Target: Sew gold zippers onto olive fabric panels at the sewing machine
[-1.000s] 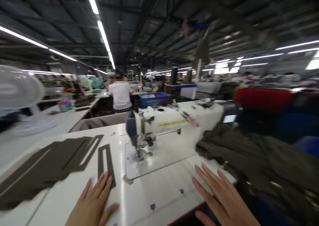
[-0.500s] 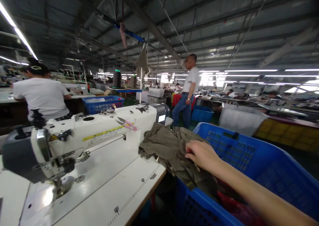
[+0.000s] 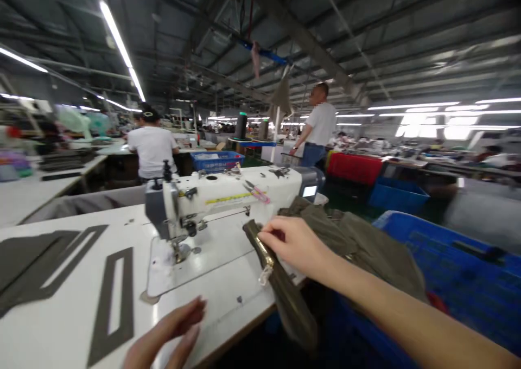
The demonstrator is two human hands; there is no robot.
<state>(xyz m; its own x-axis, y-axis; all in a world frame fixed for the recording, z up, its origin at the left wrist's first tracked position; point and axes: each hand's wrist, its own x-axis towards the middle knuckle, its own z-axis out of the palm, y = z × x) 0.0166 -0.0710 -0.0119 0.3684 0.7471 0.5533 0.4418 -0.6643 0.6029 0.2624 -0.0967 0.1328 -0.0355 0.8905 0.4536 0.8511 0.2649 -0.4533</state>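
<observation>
My right hand [image 3: 295, 244] pinches an olive fabric piece with a gold metal zipper [image 3: 264, 252] at the table's right edge. From the zipper's pull hangs a small white loop, and the fabric's lower end droops past the edge. Behind it lies a heap of olive cloth [image 3: 366, 244], reaching over the blue basket. My left hand [image 3: 173, 331] is low in the view over the white table, fingers apart and holding nothing. Ahead of both hands stands a white sewing machine [image 3: 240, 195], its needle area left of the zipper piece.
Flat olive pieces [image 3: 36, 260] and a slotted olive frame piece [image 3: 101, 309] lie on the table's left. Pink-handled snips [image 3: 258, 191] rest on the machine. A blue basket [image 3: 459, 260] stands at right. One person [image 3: 152, 146] sits ahead; another [image 3: 319, 125] stands beyond the machine.
The view has swung left. My right hand has drawn a zippered piece from the heap toward the machine. My left hand has come into view at the bottom.
</observation>
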